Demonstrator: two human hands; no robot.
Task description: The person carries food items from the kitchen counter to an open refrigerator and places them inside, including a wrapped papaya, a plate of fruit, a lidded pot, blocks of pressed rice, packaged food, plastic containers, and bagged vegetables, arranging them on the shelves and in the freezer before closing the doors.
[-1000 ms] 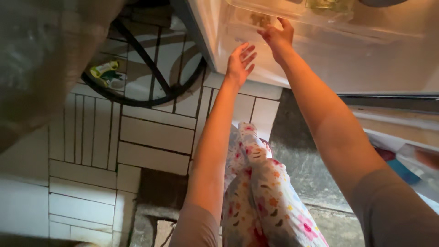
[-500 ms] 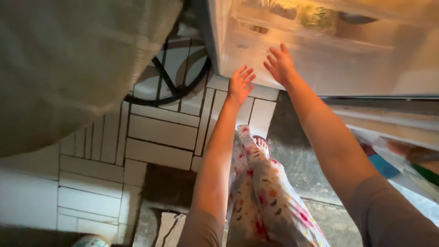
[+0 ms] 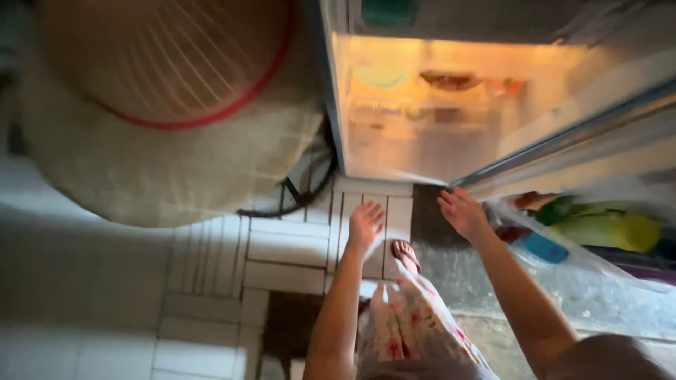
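Open fridge [image 3: 422, 134] above both empty hands [image 3: 366, 224].

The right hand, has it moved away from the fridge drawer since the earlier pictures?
Yes. The right hand has drawn back out of the lit fridge interior; it is open and empty beside the fridge door's lower edge.

Glossy white tiled floor [image 3: 282, 246]; smooth plastic fridge door shelf [image 3: 584, 257]; woven straw hat [image 3: 169, 112]; soft floral cloth trousers [image 3: 415, 317].
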